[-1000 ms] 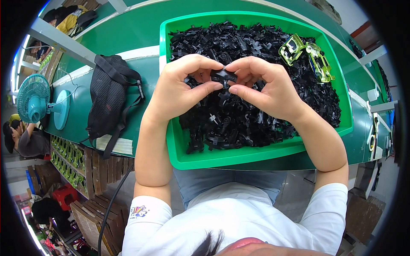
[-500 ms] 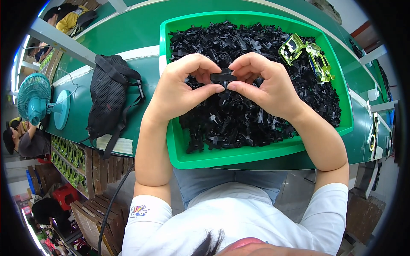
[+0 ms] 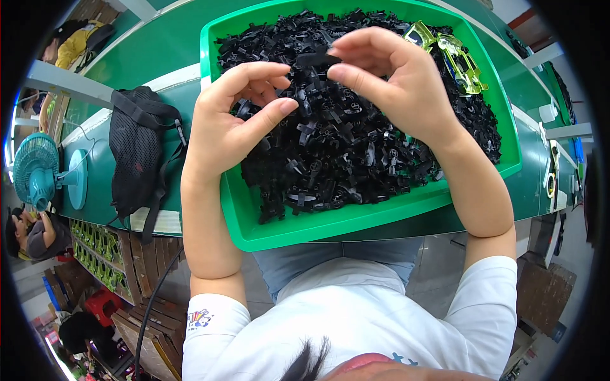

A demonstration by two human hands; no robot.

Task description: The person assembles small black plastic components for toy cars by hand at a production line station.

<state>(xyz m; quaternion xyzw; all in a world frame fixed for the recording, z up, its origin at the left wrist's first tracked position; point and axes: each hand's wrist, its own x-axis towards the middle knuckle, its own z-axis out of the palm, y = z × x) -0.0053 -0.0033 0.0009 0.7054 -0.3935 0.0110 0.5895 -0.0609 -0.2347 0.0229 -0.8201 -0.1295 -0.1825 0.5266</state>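
Change: your hands have split since half a second ago; both pinched one black part together then, now it sits in the right hand alone and the picture is closer in.
Right hand [image 3: 400, 89]: fingers [image 3: 356, 44] pinch the part [image 3: 318, 59] between thumb and forefinger, lifted just above the heap, likely so you can see it clear of the pile.
Left hand [image 3: 232, 124]: fingers curled but loose, gripping nothing you can see; thumb tip [image 3: 283, 106] points at the part, close by, ready to meet it.
Part: small flat black plastic piece, near the top middle of the tray, between both hands.
Tray [image 3: 356, 219]: green, on the green surface [image 3: 159, 51], pulled to your lap edge so both arms reach in.
Heap [image 3: 343, 152]: loose black parts fill most of the tray.
Cars [image 3: 454, 54]: yellow-green toy car bodies lie at the tray's far right corner, kept apart from the black bits.
Left side: black mesh bag [image 3: 136, 152] on the surface, teal fan [image 3: 38, 171] beyond it.
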